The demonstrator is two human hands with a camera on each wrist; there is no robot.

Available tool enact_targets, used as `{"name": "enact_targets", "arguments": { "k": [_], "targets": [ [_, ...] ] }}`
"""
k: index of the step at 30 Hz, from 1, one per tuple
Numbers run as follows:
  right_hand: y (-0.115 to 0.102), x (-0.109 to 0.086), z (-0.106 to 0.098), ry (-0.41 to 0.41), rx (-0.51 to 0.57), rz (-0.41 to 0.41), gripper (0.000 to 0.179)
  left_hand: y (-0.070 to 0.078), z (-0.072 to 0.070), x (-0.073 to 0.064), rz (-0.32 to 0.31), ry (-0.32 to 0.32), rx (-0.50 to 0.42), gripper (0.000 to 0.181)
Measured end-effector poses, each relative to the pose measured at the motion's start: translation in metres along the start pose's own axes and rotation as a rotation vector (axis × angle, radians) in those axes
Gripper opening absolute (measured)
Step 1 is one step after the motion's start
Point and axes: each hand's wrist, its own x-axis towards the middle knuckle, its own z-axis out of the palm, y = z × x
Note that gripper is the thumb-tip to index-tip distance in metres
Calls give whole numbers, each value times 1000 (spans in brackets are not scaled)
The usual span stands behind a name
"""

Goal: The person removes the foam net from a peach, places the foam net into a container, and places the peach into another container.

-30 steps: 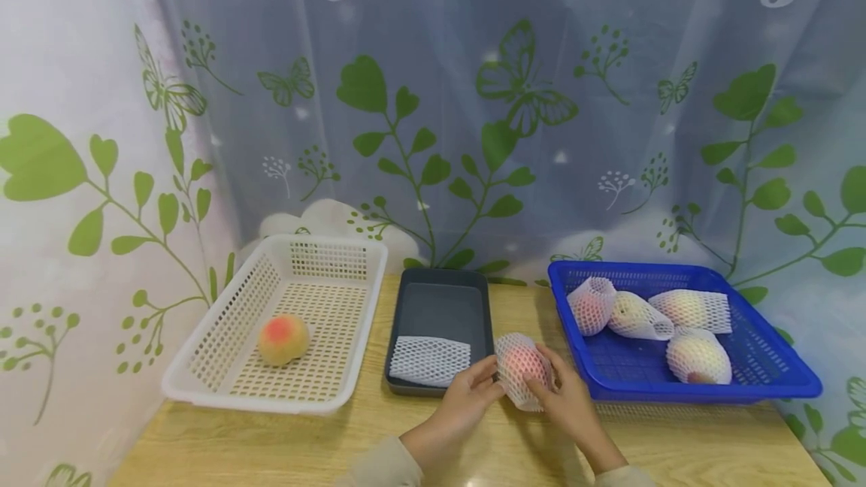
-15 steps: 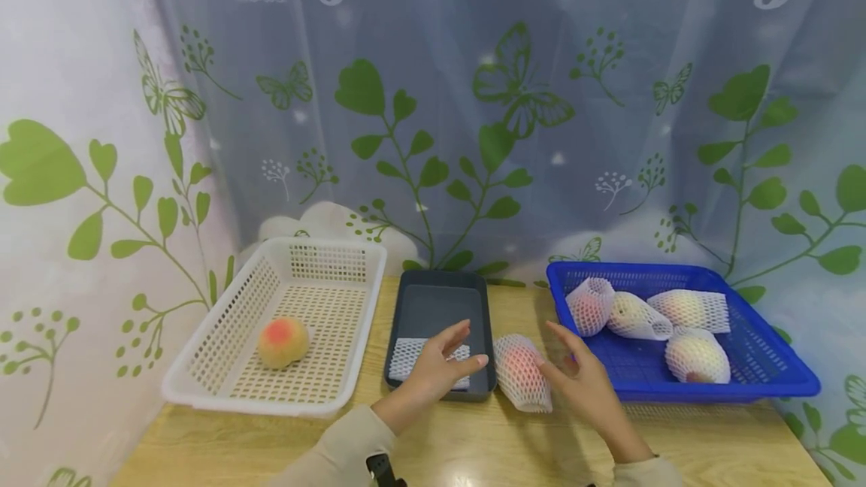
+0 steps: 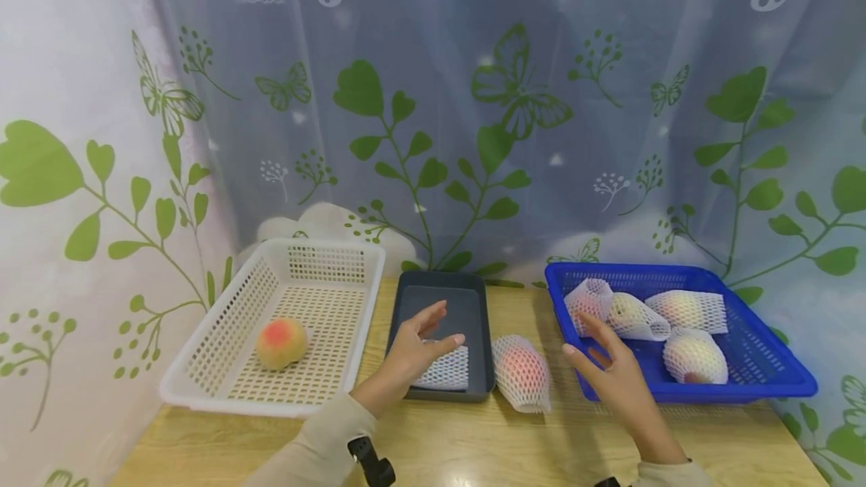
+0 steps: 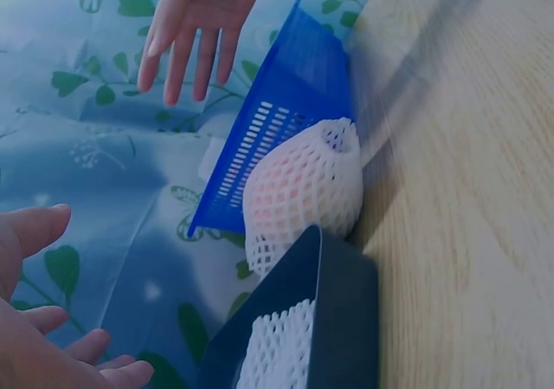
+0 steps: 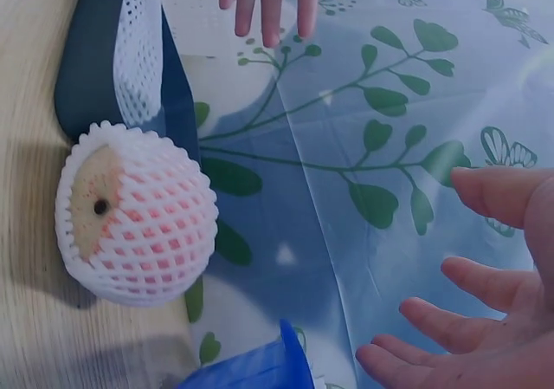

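Note:
A peach in a white foam net lies on the wooden table, between the dark tray and the blue basket. My left hand hovers over the tray, its fingers extended and holding nothing. Below it a flat white foam net lies in the tray, partly hidden by the hand. My right hand is above the blue basket's left edge, fingers spread and apart from the wrapped peach. In the right wrist view, the net's mouth leaves part of the peach bare, with a dark spot showing.
At the left stands a white basket with one bare peach in it. Several net-wrapped fruits, such as one at the front, lie in the blue basket. A patterned curtain hangs close behind the containers.
Both hands have let go of the wrapped peach and drawn apart, the left one leftward over the tray, the right one rightward to the blue basket. The peach stays on the table.

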Motion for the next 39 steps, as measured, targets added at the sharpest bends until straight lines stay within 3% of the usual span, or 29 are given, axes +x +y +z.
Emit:
{"name": "enact_targets", "arguments": {
  "k": [21,30,39],
  "targets": [
    [6,-2,-4,-15,-6,28,68,-3,-11,5,6,2,-1,70],
    [8,0,7,-48,-9,12,70,-1,-3,12,-4,-27,16,69],
    [16,0,33,-59,0,-21,67,-1,15,24,-30,-47,42,67]
  ]
}}
